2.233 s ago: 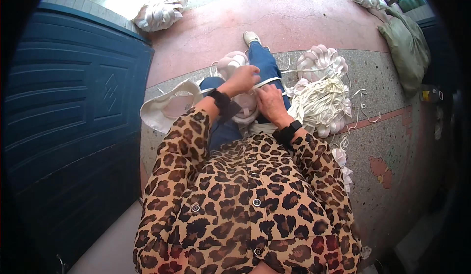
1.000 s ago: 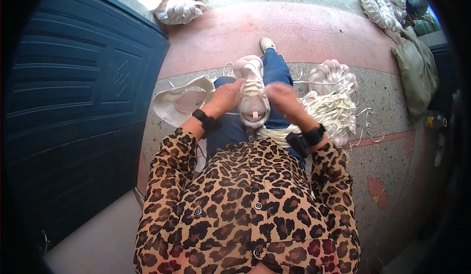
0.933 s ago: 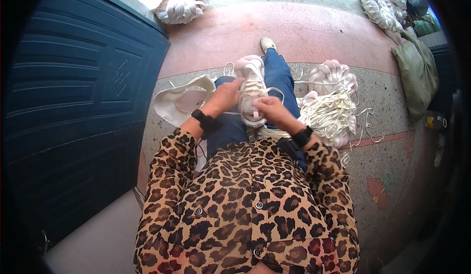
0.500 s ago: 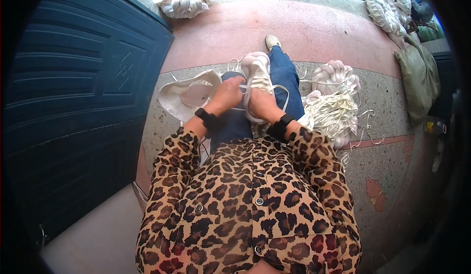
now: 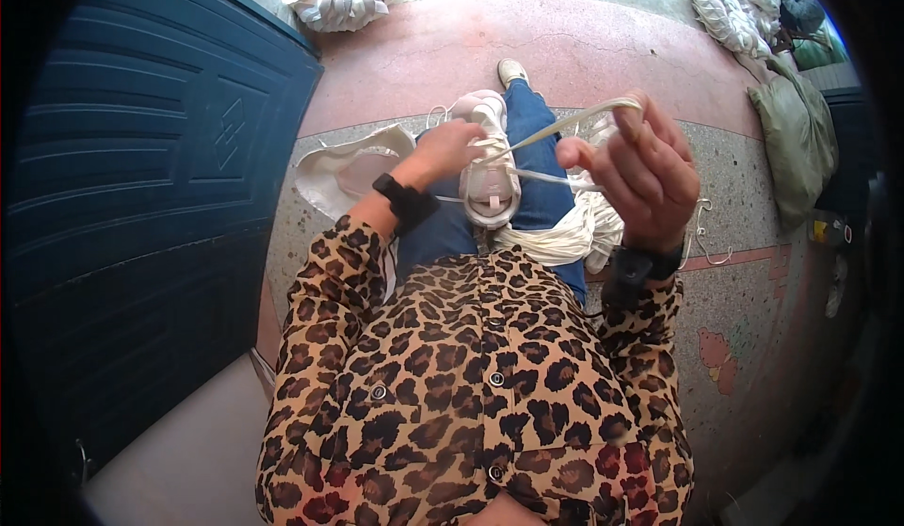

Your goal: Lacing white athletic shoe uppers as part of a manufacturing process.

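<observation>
Raised since a moment ago, my right hand [image 5: 640,173] lifts off my lap, fingers pinching the flat cream lace [image 5: 565,123] taut. My left hand [image 5: 450,149] grips the pale pink-white sneaker [image 5: 490,179] on my knee.

1. Bright, even daylight across the floor [image 5: 603,46]; colours clean, no harsh glare.
2. Shadows soft; the blue door [image 5: 160,196] sits darker on the left.
3. Heavy fisheye bend; door edges curve, black vignette rings the corners.
4. Centre sharp; the raised right hand [image 5: 640,173] slightly soft; far top corner smeared.
</observation>
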Tool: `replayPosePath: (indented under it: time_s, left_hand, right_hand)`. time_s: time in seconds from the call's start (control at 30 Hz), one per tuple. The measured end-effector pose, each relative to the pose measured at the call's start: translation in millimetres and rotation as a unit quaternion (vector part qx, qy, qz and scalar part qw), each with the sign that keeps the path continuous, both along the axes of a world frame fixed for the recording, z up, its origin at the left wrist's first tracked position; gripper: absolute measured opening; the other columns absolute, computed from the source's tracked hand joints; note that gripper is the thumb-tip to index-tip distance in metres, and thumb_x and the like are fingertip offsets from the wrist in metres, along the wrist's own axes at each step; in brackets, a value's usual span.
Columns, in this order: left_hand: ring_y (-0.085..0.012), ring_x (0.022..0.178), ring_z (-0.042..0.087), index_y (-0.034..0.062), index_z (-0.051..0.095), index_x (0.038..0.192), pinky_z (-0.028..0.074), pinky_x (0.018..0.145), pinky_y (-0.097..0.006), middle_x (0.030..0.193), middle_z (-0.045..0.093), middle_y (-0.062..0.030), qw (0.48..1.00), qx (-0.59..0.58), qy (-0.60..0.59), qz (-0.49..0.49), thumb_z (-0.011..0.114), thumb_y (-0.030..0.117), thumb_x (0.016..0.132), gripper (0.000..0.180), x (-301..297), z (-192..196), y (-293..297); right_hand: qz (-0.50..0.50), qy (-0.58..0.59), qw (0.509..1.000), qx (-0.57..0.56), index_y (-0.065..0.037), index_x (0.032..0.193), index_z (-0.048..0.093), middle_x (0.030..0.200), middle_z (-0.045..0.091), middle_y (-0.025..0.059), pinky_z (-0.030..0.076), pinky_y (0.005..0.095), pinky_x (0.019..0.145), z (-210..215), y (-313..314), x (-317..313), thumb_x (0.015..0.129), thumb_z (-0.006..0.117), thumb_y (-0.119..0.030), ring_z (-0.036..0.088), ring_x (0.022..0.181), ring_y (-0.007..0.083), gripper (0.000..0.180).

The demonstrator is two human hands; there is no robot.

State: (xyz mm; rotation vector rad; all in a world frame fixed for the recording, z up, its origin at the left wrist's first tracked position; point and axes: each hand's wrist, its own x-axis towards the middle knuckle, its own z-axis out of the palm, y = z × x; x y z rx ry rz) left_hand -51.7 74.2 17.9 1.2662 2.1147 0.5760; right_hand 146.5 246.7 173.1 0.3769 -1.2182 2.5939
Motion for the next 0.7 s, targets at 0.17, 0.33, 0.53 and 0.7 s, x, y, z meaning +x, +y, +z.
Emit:
replayPosePath:
  time_s: [0.17, 0.33, 0.53, 0.7]
  left_hand:
    - [-0.0176, 0.106, 0.065, 0.0094, 0.074, 0.117, 0.049, 0.097, -0.033, 0.114, 0.072, -0.0069, 0.946, 0.088, -0.269, -0.156, 0.082, 0.021, 0.082, 0.038, 0, 57, 26]
    - [-0.0174, 0.098, 0.066, 0.0048, 0.074, 0.107, 0.05, 0.096, -0.034, 0.108, 0.072, -0.0064, 0.909, 0.087, -0.388, -0.121, 0.072, 0.022, 0.093, 0.022, 1, 58, 20]
    - [-0.0155, 0.074, 0.061, 0.0086, 0.058, 0.088, 0.054, 0.082, -0.031, 0.076, 0.058, -0.0008, 0.697, 0.361, -0.549, 0.288, 0.051, 0.02, 0.106, 0.023, -65, 57, -17]
    - [-0.0042, 0.055, 0.041, 0.0092, 0.059, 0.091, 0.04, 0.053, -0.02, 0.066, 0.048, 0.0031, 0.727, 0.389, -0.475, 0.308, 0.053, 0.022, 0.106, 0.02, -98, 67, -43]
  right_hand:
    - [0.021, -0.03, 0.998, 0.053, 0.001, 0.11, 0.052, 0.061, 0.039, -0.0069, 0.052, 0.0261, 0.08, 17, -1, -17, 0.106, 0.044, -0.017, 0.041, 0.05, 0.0049, 0.02]
    - [-0.023, -0.051, 0.992, 0.117, 0.002, 0.11, 0.058, 0.074, 0.053, -0.0016, 0.051, 0.026, 0.084, 3, 15, -32, 0.106, 0.051, -0.021, 0.053, 0.065, 0.0082, 0.025]
    - [-0.303, -0.219, 0.853, -0.364, -0.006, 0.086, 0.063, 0.097, 0.067, 0.0166, 0.05, 0.0402, 0.09, -86, 127, 0, 0.105, 0.043, -0.032, 0.064, 0.095, 0.0268, 0.038]
    - [-0.256, -0.353, 0.895, -0.094, -0.013, 0.076, 0.056, 0.069, 0.049, -0.002, 0.041, 0.0265, 0.06, -180, 102, 25, 0.104, 0.051, -0.031, 0.046, 0.063, 0.0104, 0.034]
